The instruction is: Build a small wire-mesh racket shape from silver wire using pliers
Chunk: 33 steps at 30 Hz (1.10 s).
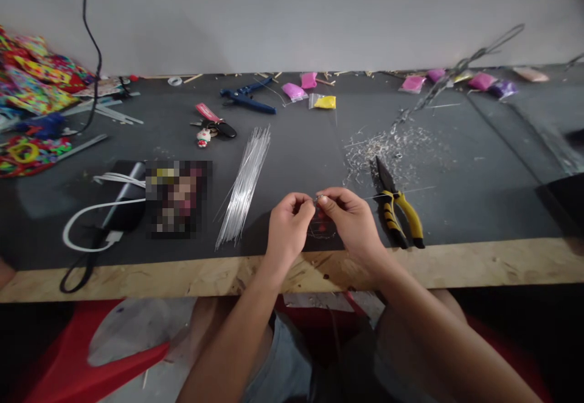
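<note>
Pinches a small wire piece (318,198) with the left hand (292,217) and the right hand (353,217), just below the centre of the frame; has thumb and bent forefinger of each clamped on it, with tips nearly meeting, likely for fine control over something so thin; cannot make out the exact bend behind the thumbs; shows, under the fingers, a curved wire outline (322,237), perhaps part of the same piece; has, right of the right hand, a straight wire (415,191) running across the pliers (402,204), probably left free so as not to crowd the grip; holds both wrists over the wooden edge (182,278) at lower centre, seemingly for steadiness; has the pliers lying right of centre, with handles toward the bottom of the frame, presumably within easy reach; has a bundle of straight wires (244,190) left of the left hand, laid roughly parallel, apparently against tangling; shows scattered wire clippings (406,147) beyond the pliers, likely lying where cut; has a blue tool (255,103) at upper centre, near the wall (319,19), seemingly out of the way.
</note>
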Each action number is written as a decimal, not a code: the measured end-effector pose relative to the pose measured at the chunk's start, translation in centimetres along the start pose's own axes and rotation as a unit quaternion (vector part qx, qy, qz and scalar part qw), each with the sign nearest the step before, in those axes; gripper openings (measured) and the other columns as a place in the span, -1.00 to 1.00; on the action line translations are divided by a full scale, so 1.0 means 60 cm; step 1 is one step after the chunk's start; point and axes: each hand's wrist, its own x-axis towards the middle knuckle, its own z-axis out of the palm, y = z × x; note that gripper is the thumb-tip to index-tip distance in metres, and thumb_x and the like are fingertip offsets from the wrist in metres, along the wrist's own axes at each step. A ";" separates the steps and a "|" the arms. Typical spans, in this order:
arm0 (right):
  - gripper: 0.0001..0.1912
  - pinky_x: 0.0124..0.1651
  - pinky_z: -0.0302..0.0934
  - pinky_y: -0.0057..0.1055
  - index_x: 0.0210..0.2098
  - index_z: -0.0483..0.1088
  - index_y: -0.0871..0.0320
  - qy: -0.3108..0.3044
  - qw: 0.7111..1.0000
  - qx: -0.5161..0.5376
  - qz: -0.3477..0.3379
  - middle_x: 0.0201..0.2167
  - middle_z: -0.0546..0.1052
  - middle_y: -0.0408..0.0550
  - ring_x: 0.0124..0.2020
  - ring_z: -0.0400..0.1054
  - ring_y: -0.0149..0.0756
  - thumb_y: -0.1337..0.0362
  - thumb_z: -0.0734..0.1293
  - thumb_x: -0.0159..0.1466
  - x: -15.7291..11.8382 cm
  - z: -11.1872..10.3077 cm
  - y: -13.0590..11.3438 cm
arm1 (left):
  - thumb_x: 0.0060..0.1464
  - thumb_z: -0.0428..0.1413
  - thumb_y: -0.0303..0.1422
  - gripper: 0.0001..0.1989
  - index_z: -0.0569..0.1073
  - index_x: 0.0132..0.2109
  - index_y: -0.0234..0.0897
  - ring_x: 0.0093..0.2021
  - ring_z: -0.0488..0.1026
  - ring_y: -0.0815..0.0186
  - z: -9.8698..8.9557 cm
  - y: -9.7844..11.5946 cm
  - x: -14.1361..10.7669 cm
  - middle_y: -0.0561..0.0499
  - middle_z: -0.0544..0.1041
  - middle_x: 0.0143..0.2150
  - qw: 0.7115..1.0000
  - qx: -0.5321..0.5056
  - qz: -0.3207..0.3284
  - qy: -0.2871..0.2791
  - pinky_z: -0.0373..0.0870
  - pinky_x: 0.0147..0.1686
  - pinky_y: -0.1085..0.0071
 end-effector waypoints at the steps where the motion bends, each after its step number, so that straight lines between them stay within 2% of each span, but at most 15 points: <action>1: -0.86 -0.50 0.22 -0.47 -0.38 0.45 0.07 -0.001 1.000 0.008 0.003 -0.52 0.44 -0.20 -0.55 0.26 -0.44 0.17 0.37 0.08 0.001 0.000 0.000 | -0.03 0.06 -0.33 -0.88 0.42 -0.43 -0.27 -0.50 0.26 0.43 0.002 -0.001 -0.001 0.11 0.37 -0.52 1.000 -0.005 0.001 0.002 0.18 -0.51 0.52; 7: -0.86 -0.50 0.28 -0.44 -0.39 0.44 0.06 -0.013 0.998 0.066 0.017 -0.53 0.44 -0.20 -0.55 0.30 -0.42 0.16 0.37 0.07 0.005 0.001 0.000 | 0.00 0.11 -0.26 -0.84 0.41 -0.33 -0.26 -0.47 0.37 0.42 0.018 -0.006 -0.009 0.08 0.44 -0.45 0.993 -0.115 0.011 0.006 0.31 -0.45 0.50; 12: -0.86 -0.49 0.32 -0.43 -0.37 0.45 0.06 -0.034 0.994 0.092 0.038 -0.49 0.47 -0.19 -0.50 0.34 -0.40 0.17 0.38 0.08 0.002 0.002 -0.001 | -0.01 0.13 -0.24 -0.82 0.42 -0.34 -0.27 -0.49 0.36 0.44 0.026 -0.021 -0.008 0.08 0.43 -0.47 0.978 -0.205 -0.040 0.013 0.33 -0.47 0.49; 18: -0.83 -0.32 0.36 -0.37 -0.27 0.42 0.05 -0.084 0.982 0.138 0.097 -0.39 0.49 -0.17 -0.39 0.39 -0.39 0.21 0.34 0.12 0.002 -0.009 -0.016 | -0.03 0.15 -0.22 -0.79 0.43 -0.33 -0.29 -0.41 0.40 0.40 0.020 -0.025 -0.004 0.04 0.46 -0.41 0.974 -0.216 -0.054 0.028 0.35 -0.40 0.44; 22: -0.84 -0.26 0.36 -0.36 -0.26 0.41 0.09 -0.109 0.977 0.147 0.109 -0.35 0.50 -0.14 -0.33 0.40 -0.39 0.28 0.35 0.12 0.014 -0.032 -0.026 | -0.05 0.17 -0.25 -0.81 0.41 -0.39 -0.30 -0.52 0.33 0.45 0.007 -0.017 0.002 0.09 0.38 -0.53 0.971 -0.230 -0.057 0.036 0.30 -0.54 0.52; 24: -0.86 -0.26 0.35 -0.40 -0.29 0.41 0.12 -0.106 0.979 0.144 0.094 -0.37 0.50 -0.15 -0.37 0.40 -0.43 0.30 0.36 0.11 0.020 -0.046 -0.028 | -0.03 0.16 -0.25 -0.80 0.39 -0.41 -0.30 -0.57 0.30 0.48 0.001 -0.013 0.004 0.10 0.36 -0.56 0.971 -0.228 -0.062 0.018 0.22 -0.63 0.55; 29: -0.81 -0.36 0.33 -0.47 -0.28 0.38 0.14 -0.124 0.979 0.130 0.095 -0.40 0.49 -0.16 -0.40 0.41 -0.44 0.29 0.39 0.10 0.029 -0.070 -0.028 | 0.00 0.13 -0.24 -0.80 0.39 -0.36 -0.32 -0.58 0.34 0.50 -0.009 -0.007 0.002 0.02 0.47 -0.38 0.972 -0.214 -0.085 -0.054 0.15 -0.74 0.57; 33: -0.65 -0.51 0.24 -0.57 -0.18 0.29 0.08 -0.104 0.983 0.131 0.076 -0.50 0.44 -0.25 -0.47 0.37 -0.47 0.32 0.42 0.05 0.031 -0.073 -0.029 | 0.02 0.11 -0.25 -0.80 0.39 -0.37 -0.32 -0.59 0.35 0.50 -0.011 -0.001 -0.004 0.03 0.47 -0.40 0.968 -0.199 -0.073 -0.134 0.15 -0.74 0.59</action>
